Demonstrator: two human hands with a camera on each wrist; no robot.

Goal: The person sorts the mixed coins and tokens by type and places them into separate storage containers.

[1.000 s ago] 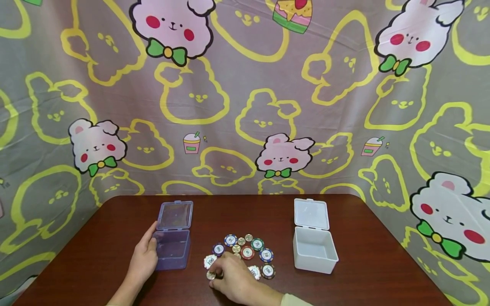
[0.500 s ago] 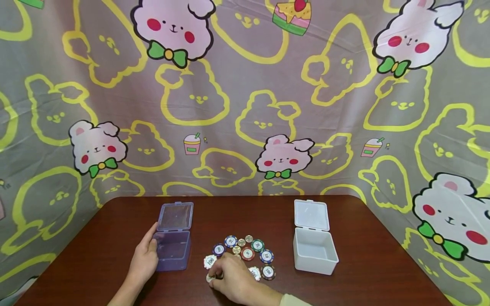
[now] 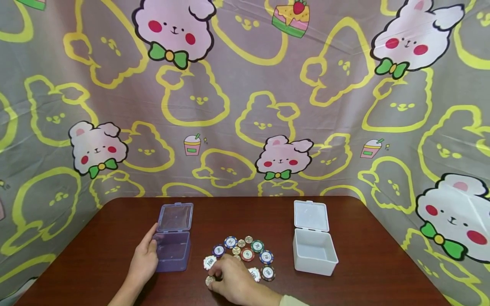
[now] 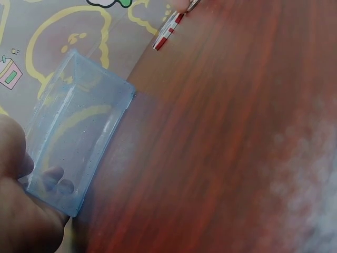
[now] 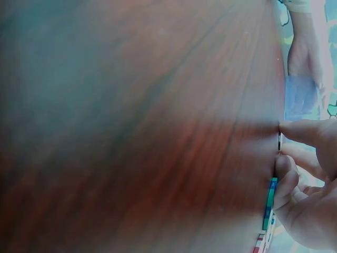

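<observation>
Found the left hand [image 3: 144,259] clamped on the left side of a translucent blue-violet plastic box [image 3: 173,265]. Recorded its hinged lid [image 3: 176,216] open, tipped back on the far side. Found the right hand [image 3: 234,277] pinching a small, round, gold-coloured coin [image 3: 209,281] between thumb and finger, low over the red-brown wood-grained surface [image 3: 124,238]; cannot tell any contact between coin and surface. Noted the hands apart from each other, with the coin to the right of the blue-violet box.

Logged about the right hand a loose cluster of round, edge-patterned chips, lying flat: white [image 3: 209,262] just beyond the coin, purple [image 3: 218,250], blue [image 3: 231,242], green [image 3: 257,246], red [image 3: 247,254], second blue [image 3: 266,256], black [image 3: 268,273], and a second white [image 3: 254,274] partly covered by the hand. Noted further gold-coloured coins [image 3: 241,243] among the chips. Recorded well to the right an opaque white plastic box [image 3: 311,265], lid likewise open. Observed behind the surface a grey fabric backdrop [image 3: 226,136] printed with rabbits and yellow outlines.
</observation>
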